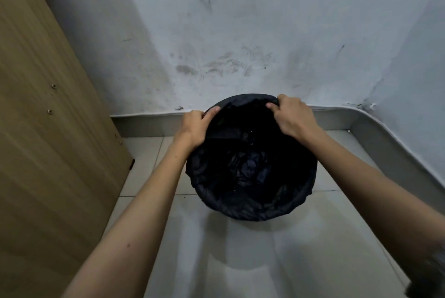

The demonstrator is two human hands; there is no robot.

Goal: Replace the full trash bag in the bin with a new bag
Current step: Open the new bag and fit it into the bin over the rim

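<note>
A round bin stands on the tiled floor near the wall, and a black trash bag (250,208) lines it, folded over the rim so the bin itself is hidden. Crumpled dark material lies inside the bag. My left hand (195,126) grips the bag's edge at the far left of the rim, thumb hooked over the plastic. My right hand (292,114) pinches the bag's edge at the far right of the rim. Both forearms reach in from the bottom of the head view.
A wooden panel (48,129) stands along the left side. A stained white wall (240,32) rises just behind the bin, with a grey skirting (144,122) along its base. Pale floor tiles (240,261) lie in front of the bin.
</note>
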